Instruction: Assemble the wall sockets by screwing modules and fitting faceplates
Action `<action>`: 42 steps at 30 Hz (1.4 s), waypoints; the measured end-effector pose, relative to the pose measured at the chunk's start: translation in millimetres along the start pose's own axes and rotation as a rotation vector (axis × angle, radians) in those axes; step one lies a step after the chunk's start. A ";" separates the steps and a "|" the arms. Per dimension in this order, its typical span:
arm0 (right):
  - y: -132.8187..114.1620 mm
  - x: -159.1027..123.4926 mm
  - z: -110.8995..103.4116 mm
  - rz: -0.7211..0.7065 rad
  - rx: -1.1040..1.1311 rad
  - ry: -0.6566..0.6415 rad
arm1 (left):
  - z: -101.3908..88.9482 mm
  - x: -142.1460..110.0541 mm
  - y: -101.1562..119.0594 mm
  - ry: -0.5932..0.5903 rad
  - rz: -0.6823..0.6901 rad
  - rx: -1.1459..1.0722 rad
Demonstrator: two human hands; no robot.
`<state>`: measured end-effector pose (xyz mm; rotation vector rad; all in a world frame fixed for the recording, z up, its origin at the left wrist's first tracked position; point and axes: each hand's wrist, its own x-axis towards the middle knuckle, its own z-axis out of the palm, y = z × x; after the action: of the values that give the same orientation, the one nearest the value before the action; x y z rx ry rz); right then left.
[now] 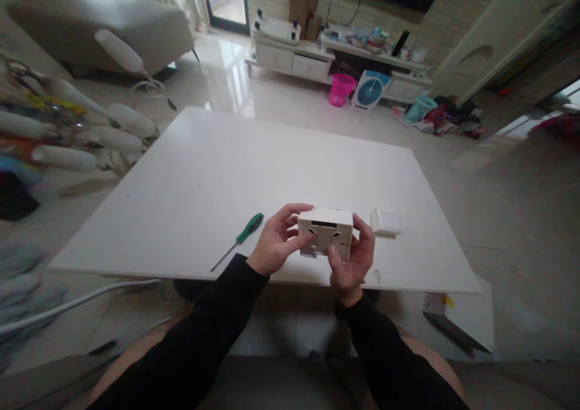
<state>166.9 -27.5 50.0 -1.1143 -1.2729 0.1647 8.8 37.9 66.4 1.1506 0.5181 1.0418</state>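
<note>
Both hands hold a white plastic wall-mount box (325,218) above the near edge of the white table. Its open side, with slots and oval holes, faces me. My left hand (281,239) grips the left side, thumb on the face and fingers at the top and behind. At the lower right, my right hand (352,258) wraps the box, its thumb pressed on the face. On the table to the left lies a screwdriver (248,229) with a green handle, shaft towards me. A white switch-like block (385,221) rests to the right. Near it is a tiny clear packet (377,275), too small to make out.
The white table (181,174) spans the middle, its near edge just below my hands. A white lamp stand with several bulbs (131,120) crowds the left. Beyond the table are a pink basket (341,90), a blue fan (370,89) and a cabinet (290,60).
</note>
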 end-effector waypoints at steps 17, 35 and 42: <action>3.1 -2.8 7.2 -0.296 -0.145 -0.163 | 10.8 -9.7 -9.2 0.114 0.135 0.233; -12.6 18.7 -7.0 -0.332 0.003 -0.187 | 2.6 -9.5 -12.5 -0.204 -0.064 0.072; -17.3 20.1 -7.0 -0.334 -0.007 -0.166 | 7.4 -8.1 -2.4 -0.269 -0.177 0.051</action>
<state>171.8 -27.2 77.0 -0.8925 -1.5893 0.0014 11.8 27.1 65.6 1.2435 0.4261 0.7119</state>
